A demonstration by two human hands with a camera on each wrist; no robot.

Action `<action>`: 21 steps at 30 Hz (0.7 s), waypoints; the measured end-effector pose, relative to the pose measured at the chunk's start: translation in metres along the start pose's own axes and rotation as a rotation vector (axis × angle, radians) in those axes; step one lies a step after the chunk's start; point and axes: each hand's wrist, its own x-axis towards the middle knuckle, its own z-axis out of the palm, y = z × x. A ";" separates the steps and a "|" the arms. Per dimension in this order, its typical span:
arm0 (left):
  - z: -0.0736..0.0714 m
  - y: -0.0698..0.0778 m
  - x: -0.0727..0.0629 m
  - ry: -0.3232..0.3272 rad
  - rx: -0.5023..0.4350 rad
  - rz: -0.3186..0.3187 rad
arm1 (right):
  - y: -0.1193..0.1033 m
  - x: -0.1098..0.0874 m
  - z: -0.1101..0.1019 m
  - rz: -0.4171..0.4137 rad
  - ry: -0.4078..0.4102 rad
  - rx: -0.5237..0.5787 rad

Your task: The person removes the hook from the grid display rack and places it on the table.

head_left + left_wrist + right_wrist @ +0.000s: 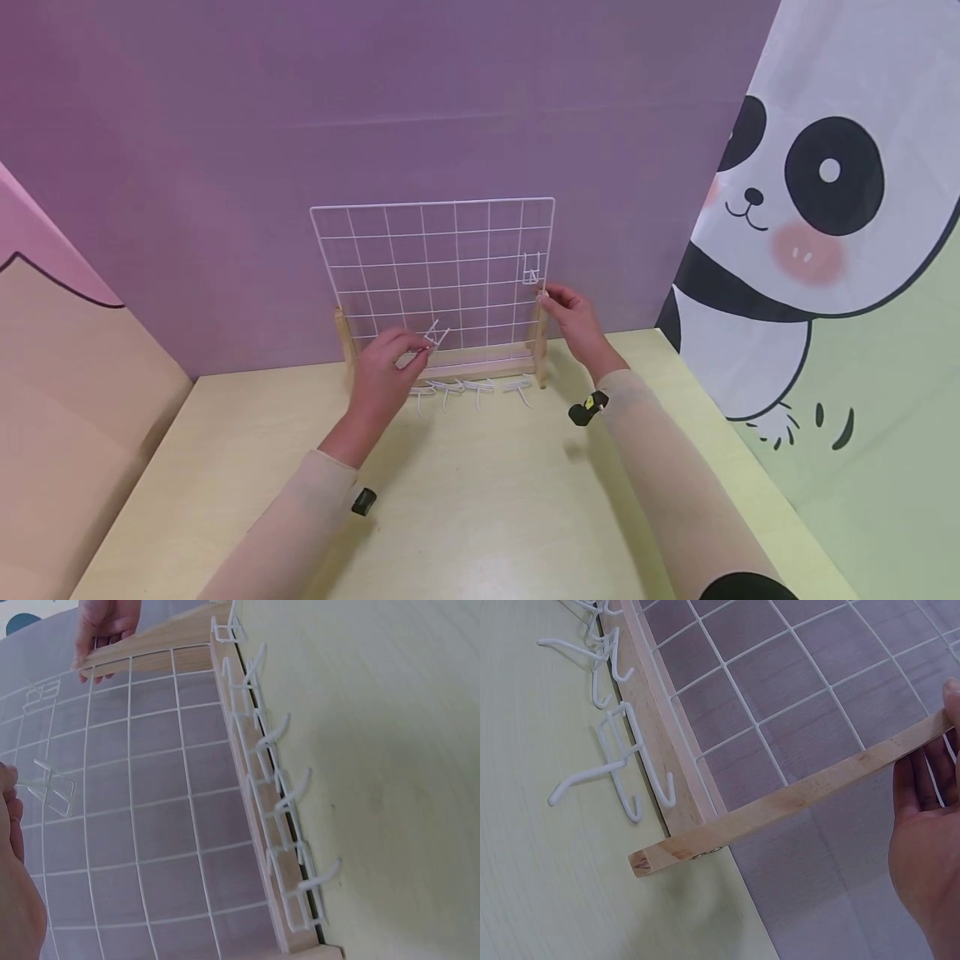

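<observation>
My left hand point(384, 371) pinches a white wire hook point(437, 337) between thumb and fingers, held in front of the white wire grid panel point(457, 260). My right hand point(576, 325) grips the top of the right wooden post point(541, 350) of the stand; the right wrist view shows the thumb and fingers on either side of it. Another white hook point(531, 271) hangs on the grid near its right edge. Several more hooks point(477, 387) lie in a row along the stand's bottom rail, with prongs pointing toward me.
The grid stands upright on a pale wooden table point(465, 492), near its back edge. Behind it is a purple backdrop point(450, 100). A panda picture point(817, 250) covers the wall on the right. The left wooden post point(346, 342) stands beside my left hand.
</observation>
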 end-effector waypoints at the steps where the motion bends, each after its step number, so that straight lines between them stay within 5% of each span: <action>1: -0.002 0.000 -0.002 -0.004 0.003 -0.001 | 0.000 0.000 0.000 0.000 -0.002 -0.002; 21: -0.024 -0.014 -0.031 -0.053 0.044 0.029 | 0.000 0.000 -0.002 0.002 -0.014 -0.021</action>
